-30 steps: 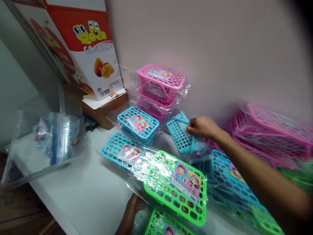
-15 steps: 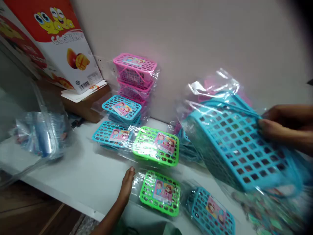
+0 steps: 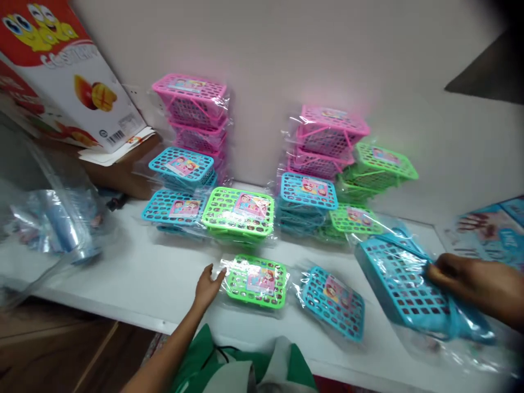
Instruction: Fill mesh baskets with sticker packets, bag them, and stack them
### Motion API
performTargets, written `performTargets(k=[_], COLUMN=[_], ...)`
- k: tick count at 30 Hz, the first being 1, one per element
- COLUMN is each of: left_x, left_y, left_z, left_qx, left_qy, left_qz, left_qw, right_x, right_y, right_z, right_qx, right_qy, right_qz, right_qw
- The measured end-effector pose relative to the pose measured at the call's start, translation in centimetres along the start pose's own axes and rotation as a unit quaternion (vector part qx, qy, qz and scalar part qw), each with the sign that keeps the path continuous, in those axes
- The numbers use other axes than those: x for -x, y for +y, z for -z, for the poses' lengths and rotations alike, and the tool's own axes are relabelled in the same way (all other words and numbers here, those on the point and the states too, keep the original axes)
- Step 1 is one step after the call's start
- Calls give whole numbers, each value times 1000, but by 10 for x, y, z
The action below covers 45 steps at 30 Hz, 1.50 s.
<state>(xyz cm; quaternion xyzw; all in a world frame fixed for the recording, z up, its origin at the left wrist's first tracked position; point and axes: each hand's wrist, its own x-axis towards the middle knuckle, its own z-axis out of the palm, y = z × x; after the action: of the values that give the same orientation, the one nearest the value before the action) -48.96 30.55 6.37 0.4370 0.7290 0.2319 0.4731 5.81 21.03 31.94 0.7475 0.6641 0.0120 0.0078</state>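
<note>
We find the blue basket (image 3: 403, 284) at the right of the frame, tilted, in a loose clear bag, its grid side showing. The right hand (image 3: 478, 284) has thumb and fingers closed on it at the side near the frame's right edge; whether they grip the rim, the handle or only the film, we cannot tell.

The left hand (image 3: 207, 285), lower centre, holds nothing: thumb and forefinger stand apart, just beside a bagged green basket (image 3: 256, 281). Contact with its film we cannot confirm. A second bagged blue basket (image 3: 333, 303) lies to the right of that one, on the white table (image 3: 135, 278).

We judge the held basket light, its plastic fairly stiff, its thin lattice liable to crack if squeezed hard. The film looks slippery and soft; a pinch on slack alone could let the basket swing. We advise hold on the rim or handle, through the bag.
</note>
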Motion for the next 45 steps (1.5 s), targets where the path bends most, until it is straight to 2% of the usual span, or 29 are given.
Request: performTargets(k=[2,4,7,11,13,15,18,22,26,29,31,32,33,34,35,36,37,38,39,41,43,45], left_x=[0,5,17,35,41,44,41,31,22,13,3,-3,-10,-16,-23,-28,-33,-37,-40,-44,-49,-57], left_y=[14,30,51,71,80,89,101,113,119,117,114,113,112,112,114,116,118,121,123,126,126,125], left_z=[6,8,7,0,-3,-6,-12,-24,-31,-34,-37,-40,-44,-48,-53,-59,-64,-69,-74,-82,-88,-92], left_qx=[9,34,101,215,299,397,487,520,558,586,601,606,610,613,616,620,626,634,642,658,670,678], left_qy=[17,25,23,28,24,10,-7,-20,-25,-12,4,14,25,34,40,37,26,9,-9,-37,-50,-62], left_qz=[-18,-39,-64,-74,-57,-27,8,28,73,119,149,162,172,179,181,178,168,154,139,117,114,121], left_qw=[1000,998,993,973,952,917,873,853,826,801,785,779,773,769,766,763,761,758,754,743,732,722], right_x=[3,3,1,2,4,7,11,12,6,-10,-30,-42,-55,-68,-80,-92,-102,-111,-120,-136,-151,-164], right_y=[11,14,10,-2,-10,-16,-22,-19,-4,-6,-31,-54,-83,-117,-155,-195,-233,-267,-296,-334,-346,-344], right_z=[-19,-41,-81,-140,-164,-181,-188,-183,-184,-175,-151,-134,-114,-93,-73,-57,-45,-39,-38,-49,-66,-78], right_qx=[102,157,165,148,137,124,103,78,44,86,118,123,112,76,40,10,-12,-26,-33,-26,-13,-5], right_qy=[-41,-90,-148,-180,-194,-205,-226,-256,-287,-304,-282,-254,-177,-77,3,53,76,75,54,16,-1,3], right_qz=[-21,-19,-17,-39,-43,-41,-33,-25,-39,-65,-86,-79,-68,-3,66,135,201,255,301,317,304,299], right_qw=[994,983,975,972,970,970,968,963,956,947,948,956,975,994,997,989,977,964,951,948,953,954])
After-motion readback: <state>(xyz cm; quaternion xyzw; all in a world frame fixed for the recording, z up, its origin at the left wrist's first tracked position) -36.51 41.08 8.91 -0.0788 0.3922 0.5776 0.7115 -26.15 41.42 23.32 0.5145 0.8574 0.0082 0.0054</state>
